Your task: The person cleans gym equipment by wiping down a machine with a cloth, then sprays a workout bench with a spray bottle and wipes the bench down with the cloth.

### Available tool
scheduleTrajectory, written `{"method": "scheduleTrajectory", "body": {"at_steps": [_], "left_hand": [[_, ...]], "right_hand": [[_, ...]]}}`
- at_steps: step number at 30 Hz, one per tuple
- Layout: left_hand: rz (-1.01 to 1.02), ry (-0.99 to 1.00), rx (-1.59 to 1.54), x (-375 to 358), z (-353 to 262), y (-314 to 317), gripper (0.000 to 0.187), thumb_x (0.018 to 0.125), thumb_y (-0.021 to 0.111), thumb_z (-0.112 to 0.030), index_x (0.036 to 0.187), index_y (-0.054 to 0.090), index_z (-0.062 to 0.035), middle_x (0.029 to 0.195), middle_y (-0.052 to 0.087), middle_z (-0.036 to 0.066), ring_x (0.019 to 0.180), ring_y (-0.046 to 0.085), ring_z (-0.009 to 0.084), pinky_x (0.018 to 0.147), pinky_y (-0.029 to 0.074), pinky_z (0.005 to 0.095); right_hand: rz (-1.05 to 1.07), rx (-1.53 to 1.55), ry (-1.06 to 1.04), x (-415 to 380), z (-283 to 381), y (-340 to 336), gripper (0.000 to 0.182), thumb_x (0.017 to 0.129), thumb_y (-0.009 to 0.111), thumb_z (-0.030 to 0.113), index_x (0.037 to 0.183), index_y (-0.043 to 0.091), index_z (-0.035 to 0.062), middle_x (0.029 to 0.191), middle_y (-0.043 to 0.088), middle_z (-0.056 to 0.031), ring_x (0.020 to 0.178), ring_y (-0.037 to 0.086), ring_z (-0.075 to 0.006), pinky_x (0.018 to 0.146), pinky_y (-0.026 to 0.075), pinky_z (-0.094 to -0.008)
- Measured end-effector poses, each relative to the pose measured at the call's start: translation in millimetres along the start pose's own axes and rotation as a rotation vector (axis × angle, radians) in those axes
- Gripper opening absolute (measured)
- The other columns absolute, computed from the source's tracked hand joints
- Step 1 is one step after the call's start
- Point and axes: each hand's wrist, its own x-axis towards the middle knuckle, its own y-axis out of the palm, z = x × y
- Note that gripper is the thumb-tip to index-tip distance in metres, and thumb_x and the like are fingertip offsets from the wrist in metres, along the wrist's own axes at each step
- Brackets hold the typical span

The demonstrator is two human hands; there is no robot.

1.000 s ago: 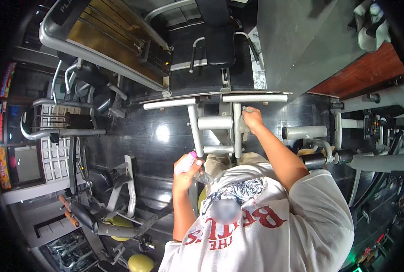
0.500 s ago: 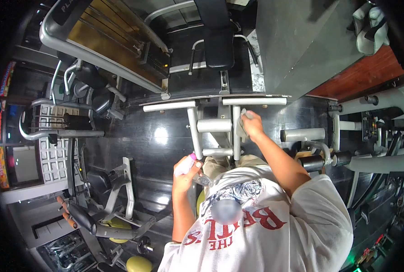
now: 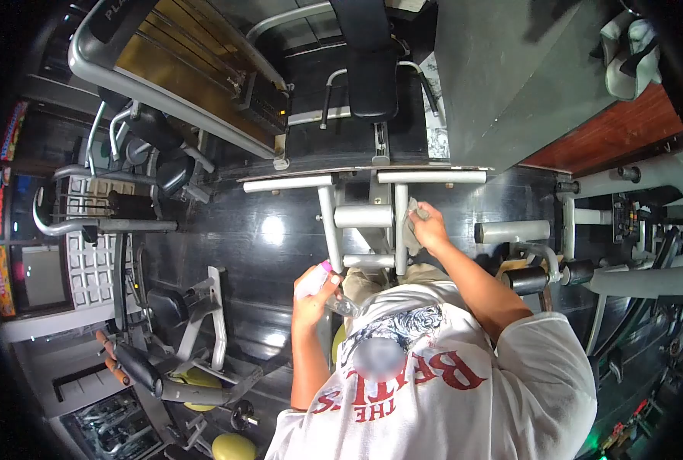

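My right hand [image 3: 430, 225] is closed on a grey cloth [image 3: 412, 239] at the right upright bar [image 3: 400, 230] of a silver metal frame. The cloth hangs along the outer side of that bar and appears to touch it. My left hand [image 3: 311, 297] is wrapped round a clear spray bottle [image 3: 344, 307] with a pink top, held low by the frame's left bar [image 3: 328, 226]. A thick silver crossbar [image 3: 363, 216] joins the two sides, with a thinner rung below it.
Beyond the frame stands a machine with a black padded seat [image 3: 372, 84] and a weight stack [image 3: 264, 103]. A grey slanted panel [image 3: 502, 77] rises at the right. Silver machine arms [image 3: 640, 276] reach in from the right edge. More equipment [image 3: 195, 314] stands at the left.
My right hand and the cloth have moved slightly down along the right bar, towards my body. My left hand stays nearly still with the bottle.
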Motion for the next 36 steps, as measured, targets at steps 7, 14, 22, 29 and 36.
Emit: {"method": "scheduleTrajectory", "body": {"at_steps": [7,14,22,29,36], "left_hand": [[0.002,-0.029,0.035,7,-10,9,0.012,0.087,0.072,-0.005,0.091,0.064,0.0022,0.083,0.068,0.009,0.064,0.064,0.0162,0.060,0.051,0.0291],[0.019,-0.022,0.091,15,-8,9,0.013,0.087,0.072,-0.007,0.092,0.065,0.0025,0.080,0.068,0.009,0.064,0.063,0.0147,0.060,0.051,0.0285],[0.052,-0.050,0.115,22,-14,19,0.013,0.088,0.072,-0.006,0.094,0.065,0.0026,0.074,0.065,0.006,0.062,0.062,0.0133,0.058,0.050,0.0275],[0.095,-0.064,0.133,34,-18,27,0.013,0.088,0.072,-0.005,0.095,0.064,0.0026,0.074,0.064,0.005,0.062,0.062,0.0129,0.059,0.050,0.0272],[0.076,-0.071,0.123,38,-22,27,0.008,0.087,0.070,0.000,0.093,0.065,0.0020,0.078,0.066,0.006,0.063,0.063,0.0130,0.058,0.052,0.0275]], "right_hand": [[-0.188,-0.038,0.083,33,32,7,0.045,0.090,0.070,0.026,0.120,0.062,-0.0069,0.114,0.068,-0.0248,0.106,0.066,-0.0330,0.095,0.048,-0.0379],[-0.025,0.067,-0.021,7,22,-6,0.033,0.088,0.071,0.019,0.116,0.067,0.0018,0.111,0.070,-0.0205,0.110,0.066,-0.0328,0.096,0.049,-0.0374],[0.034,0.095,-0.010,-3,21,-12,0.032,0.088,0.070,0.014,0.116,0.066,-0.0015,0.116,0.069,-0.0187,0.112,0.064,-0.0286,0.100,0.046,-0.0355],[-0.156,0.084,-0.127,41,45,-7,0.033,0.088,0.071,0.022,0.110,0.067,-0.0013,0.108,0.070,-0.0232,0.102,0.067,-0.0389,0.089,0.051,-0.0411],[0.058,0.095,-0.091,1,5,-10,0.029,0.087,0.071,0.013,0.114,0.067,0.0012,0.110,0.071,-0.0192,0.106,0.068,-0.0305,0.094,0.050,-0.0360]]}}
